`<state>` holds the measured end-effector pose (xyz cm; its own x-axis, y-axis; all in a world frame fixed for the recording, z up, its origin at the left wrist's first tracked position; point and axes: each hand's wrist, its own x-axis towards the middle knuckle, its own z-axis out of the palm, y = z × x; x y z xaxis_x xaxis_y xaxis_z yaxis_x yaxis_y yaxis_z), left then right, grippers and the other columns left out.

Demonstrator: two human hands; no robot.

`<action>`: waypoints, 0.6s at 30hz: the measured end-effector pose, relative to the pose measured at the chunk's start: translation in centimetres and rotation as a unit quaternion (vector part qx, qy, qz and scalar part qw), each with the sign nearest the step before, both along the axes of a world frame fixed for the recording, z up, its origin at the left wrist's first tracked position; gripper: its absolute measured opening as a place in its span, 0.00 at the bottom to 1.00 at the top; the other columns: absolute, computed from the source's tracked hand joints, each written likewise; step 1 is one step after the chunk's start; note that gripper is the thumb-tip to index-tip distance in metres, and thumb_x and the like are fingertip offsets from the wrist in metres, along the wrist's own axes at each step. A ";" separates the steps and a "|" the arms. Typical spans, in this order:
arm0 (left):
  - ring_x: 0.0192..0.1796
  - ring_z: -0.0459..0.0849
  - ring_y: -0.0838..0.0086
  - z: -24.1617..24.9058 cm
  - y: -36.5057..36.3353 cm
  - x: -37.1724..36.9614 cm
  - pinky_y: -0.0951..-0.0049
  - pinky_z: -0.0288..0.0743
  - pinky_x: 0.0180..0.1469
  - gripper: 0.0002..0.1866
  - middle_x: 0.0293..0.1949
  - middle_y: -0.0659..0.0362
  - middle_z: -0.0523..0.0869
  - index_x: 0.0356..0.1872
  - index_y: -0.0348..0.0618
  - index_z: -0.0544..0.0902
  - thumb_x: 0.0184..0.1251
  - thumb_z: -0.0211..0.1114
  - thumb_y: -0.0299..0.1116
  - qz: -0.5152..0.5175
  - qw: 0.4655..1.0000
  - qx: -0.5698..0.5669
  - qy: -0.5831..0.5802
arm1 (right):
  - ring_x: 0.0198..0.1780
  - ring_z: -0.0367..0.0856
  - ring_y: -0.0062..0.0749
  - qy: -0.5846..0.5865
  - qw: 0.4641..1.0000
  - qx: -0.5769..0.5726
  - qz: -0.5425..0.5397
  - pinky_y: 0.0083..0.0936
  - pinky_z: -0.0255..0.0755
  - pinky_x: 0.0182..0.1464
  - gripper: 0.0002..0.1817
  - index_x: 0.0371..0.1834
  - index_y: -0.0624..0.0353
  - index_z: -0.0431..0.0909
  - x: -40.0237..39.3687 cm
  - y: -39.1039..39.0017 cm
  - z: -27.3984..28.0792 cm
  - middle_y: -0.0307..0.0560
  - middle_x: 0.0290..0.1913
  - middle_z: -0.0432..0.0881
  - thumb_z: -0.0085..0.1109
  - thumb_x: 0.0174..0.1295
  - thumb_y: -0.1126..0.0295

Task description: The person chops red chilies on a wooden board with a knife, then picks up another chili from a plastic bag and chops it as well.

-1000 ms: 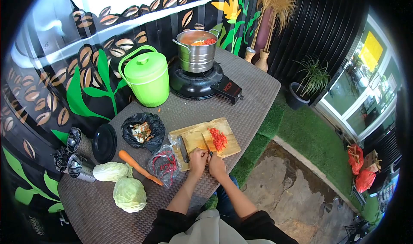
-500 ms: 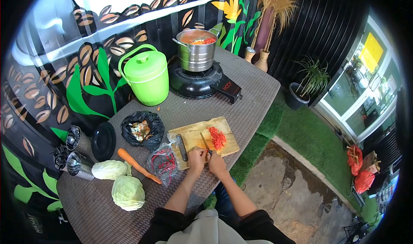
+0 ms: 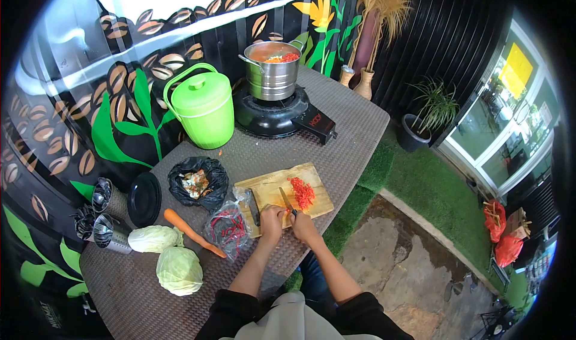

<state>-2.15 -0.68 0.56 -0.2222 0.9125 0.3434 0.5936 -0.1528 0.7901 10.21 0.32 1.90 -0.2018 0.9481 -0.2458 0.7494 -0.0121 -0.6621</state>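
Observation:
On the wooden cutting board (image 3: 271,180) lies a heap of finely chopped red chili (image 3: 302,193). My right hand (image 3: 304,226) is closed around the handle of a knife (image 3: 285,197), its blade pointing away from me over the board. Beside it my left hand (image 3: 272,219) is closed, fingertips pinched near the blade, with a bit of red chili showing at them. A dark, flat, long object (image 3: 255,207) rests along the board's left side. Left of the board, a clear plastic bag (image 3: 229,227) holds long red chilies.
A carrot (image 3: 193,233), two pale cabbages (image 3: 179,271) and a black bag of scraps (image 3: 198,183) lie to the left. Metal utensil holders (image 3: 112,232) stand further left. Behind are a green lidded bucket (image 3: 207,112) and a steel pot (image 3: 272,79) on a portable stove (image 3: 270,112).
Both hands have shifted only slightly at the board. The knife stays in my right hand, and the view has moved a little.

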 end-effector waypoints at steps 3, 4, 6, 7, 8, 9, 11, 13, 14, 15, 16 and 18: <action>0.37 0.81 0.55 -0.1 -0.1 0.0 0.62 0.73 0.44 0.05 0.31 0.48 0.84 0.28 0.34 0.85 0.49 0.64 0.20 0.010 1.000 -0.020 -0.007 | 0.42 0.78 0.68 -0.028 0.998 0.024 -0.051 0.53 0.72 0.45 0.20 0.44 0.69 0.70 -0.7 -1.7 0.5 0.73 0.37 0.79 0.44 0.68 0.57; 0.37 0.81 0.55 -0.5 0.1 -0.1 0.62 0.73 0.44 0.05 0.30 0.47 0.84 0.28 0.34 0.85 0.49 0.64 0.21 -0.002 1.000 -0.007 -0.001 | 0.42 0.78 0.68 -0.028 0.998 0.025 -0.051 0.53 0.72 0.45 0.20 0.44 0.69 0.70 -1.2 -2.1 0.7 0.73 0.37 0.79 0.44 0.68 0.57; 0.37 0.80 0.54 -0.5 0.3 -0.2 0.62 0.73 0.44 0.05 0.30 0.47 0.84 0.28 0.33 0.85 0.49 0.64 0.21 -0.013 1.000 0.006 0.004 | 0.42 0.78 0.68 -0.043 0.993 0.027 -0.108 0.53 0.72 0.45 0.20 0.43 0.69 0.70 -1.9 -2.7 0.8 0.74 0.36 0.79 0.44 0.68 0.58; 0.37 0.80 0.54 -0.6 0.3 -0.1 0.62 0.73 0.43 0.05 0.30 0.47 0.84 0.28 0.33 0.85 0.49 0.64 0.21 -0.014 1.000 0.007 0.004 | 0.42 0.78 0.68 -0.043 0.993 0.026 -0.108 0.53 0.72 0.45 0.20 0.43 0.69 0.70 -1.9 -2.6 0.8 0.74 0.36 0.79 0.44 0.68 0.58; 0.37 0.80 0.54 -0.6 0.2 -0.1 0.62 0.73 0.43 0.05 0.30 0.47 0.83 0.28 0.33 0.85 0.49 0.63 0.21 -0.015 1.000 0.008 0.004 | 0.42 0.78 0.68 -0.037 0.994 0.014 -0.098 0.53 0.71 0.45 0.20 0.44 0.69 0.70 -1.8 -2.1 0.8 0.74 0.36 0.78 0.44 0.68 0.58; 0.37 0.80 0.54 -0.7 0.1 -0.1 0.62 0.73 0.43 0.05 0.30 0.47 0.83 0.28 0.33 0.85 0.49 0.63 0.21 -0.014 1.000 0.007 0.004 | 0.43 0.78 0.68 -0.030 0.996 0.002 -0.088 0.53 0.71 0.46 0.20 0.44 0.69 0.69 -1.7 -1.7 0.9 0.75 0.36 0.78 0.44 0.68 0.58; 0.37 0.80 0.54 -0.5 0.0 0.1 0.62 0.73 0.43 0.05 0.30 0.46 0.83 0.28 0.32 0.85 0.49 0.63 0.21 0.000 1.000 0.013 -0.006 | 0.43 0.78 0.68 -0.015 0.998 -0.005 -0.061 0.54 0.71 0.46 0.20 0.45 0.69 0.68 -0.8 -0.6 0.7 0.75 0.37 0.78 0.44 0.68 0.58; 0.37 0.80 0.54 -0.1 -0.1 0.2 0.62 0.73 0.43 0.05 0.30 0.46 0.83 0.28 0.32 0.85 0.49 0.63 0.21 0.000 1.000 0.004 -0.012 | 0.44 0.77 0.68 0.000 0.999 -0.010 -0.031 0.54 0.71 0.46 0.21 0.46 0.69 0.67 -0.6 -0.3 0.3 0.75 0.37 0.78 0.44 0.68 0.57; 0.37 0.80 0.54 0.0 -0.2 0.2 0.62 0.73 0.43 0.05 0.30 0.46 0.83 0.28 0.32 0.85 0.49 0.63 0.21 -0.001 1.000 -0.007 -0.018 | 0.44 0.77 0.68 -0.008 0.999 -0.007 -0.038 0.54 0.71 0.46 0.21 0.46 0.69 0.67 -0.7 -0.7 0.4 0.75 0.37 0.78 0.44 0.68 0.57; 0.37 0.80 0.54 0.0 -0.2 0.2 0.62 0.73 0.43 0.05 0.30 0.46 0.83 0.28 0.32 0.85 0.49 0.63 0.21 -0.002 1.000 -0.007 -0.018 | 0.44 0.77 0.68 -0.016 0.999 -0.004 -0.045 0.54 0.71 0.46 0.21 0.46 0.69 0.67 -0.7 -1.1 0.5 0.75 0.37 0.78 0.44 0.68 0.57; 0.37 0.81 0.54 0.0 -0.2 0.2 0.62 0.73 0.42 0.05 0.29 0.46 0.83 0.28 0.32 0.85 0.49 0.64 0.21 -0.004 1.000 -0.014 -0.026 | 0.44 0.77 0.68 -0.017 0.999 -0.003 -0.045 0.54 0.71 0.46 0.21 0.46 0.69 0.67 -1.0 -1.6 0.4 0.75 0.37 0.78 0.44 0.68 0.57; 0.37 0.81 0.54 -0.1 -0.1 0.3 0.62 0.73 0.42 0.05 0.29 0.46 0.83 0.29 0.31 0.85 0.50 0.64 0.21 -0.005 0.999 -0.022 -0.035 | 0.45 0.78 0.65 -0.040 0.994 0.019 -0.101 0.51 0.72 0.48 0.22 0.44 0.69 0.69 -1.8 -2.5 0.3 0.73 0.40 0.78 0.42 0.68 0.55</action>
